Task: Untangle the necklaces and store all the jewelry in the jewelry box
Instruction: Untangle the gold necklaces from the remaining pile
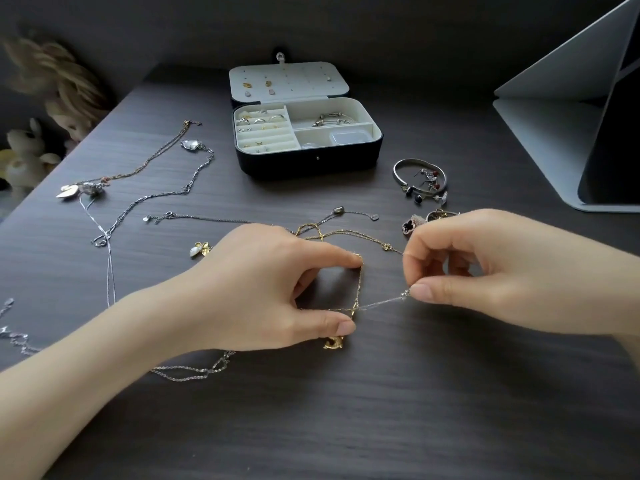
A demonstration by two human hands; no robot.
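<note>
The left hand [263, 289] lies at the middle of the dark table [398, 420], its forefinger and thumb spread wide. Each tip presses on a gold chain [360, 285], which runs straight between them; the other fingers are hidden under the palm. A gold pendant [333, 342] lies on the table just beside the thumb tip, at 6 o'clock from it.

At 3 o'clock from the left hand, the right hand [485, 268] pinches the end of a thin silver chain [381, 302] between thumb and forefinger, with the remaining fingers curled loosely behind. This chain crosses the gold one near the left thumb, and the two are tangled there.

The jewelry box [308, 161] stands open at 12 o'clock, well apart from the hands, with rings, bracelets and a small clear case in its compartments and earrings pinned to its lid [289, 79]. A silver bangle [419, 178] with small pieces heaped on it lies at 1 o'clock. More silver necklaces [156, 192] sprawl from 9 to 11 o'clock. A grey folded stand [554, 98] rises at 2 o'clock.
</note>
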